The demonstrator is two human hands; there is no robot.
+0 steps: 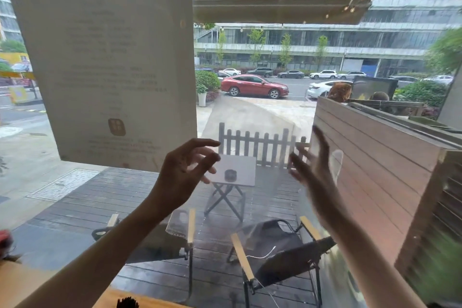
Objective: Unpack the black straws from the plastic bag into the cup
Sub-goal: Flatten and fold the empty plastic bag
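While both arms are raised toward the window, a clear plastic bag [250, 137] hangs stretched between the two hands, so thin that the fence and small folding table [237, 170] outside show through it. The left hand [185, 170] has its fingers curled, and thumb and fingers seem to pinch the bag's left edge, though the film is too faint there to be sure. The right hand [315, 167] is blurred, fingers spread and nearly straight, against the bag's right edge; whether it actually grips the bag cannot be told. At the bottom edge of the view, the tips of the black straws [127, 303] stick up in a bunch above a wooden counter [110, 297]; the cup is out of sight. Beyond the glass stand two folding chairs [280, 252] on a wet deck, and a paper notice [107, 57] hangs at upper left.
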